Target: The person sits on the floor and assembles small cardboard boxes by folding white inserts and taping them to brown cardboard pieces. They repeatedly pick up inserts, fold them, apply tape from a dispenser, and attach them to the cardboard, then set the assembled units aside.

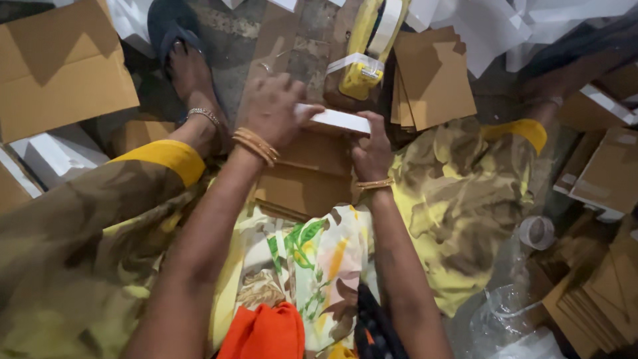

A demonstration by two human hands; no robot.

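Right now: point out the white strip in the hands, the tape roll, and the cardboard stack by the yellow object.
white strip (342, 120), head view, its flat top face.
tape roll (536, 232), head view, its round face.
cardboard stack (435, 76), head view, the top sheet's middle.

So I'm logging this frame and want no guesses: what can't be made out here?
- White flat piece: its left end is hidden under the left hand; head view.
- Right hand: fingertips hidden behind that piece, so the grip is unclear.
- Cardboard stack: partly covered by both hands.
- Tape roll: blurred.
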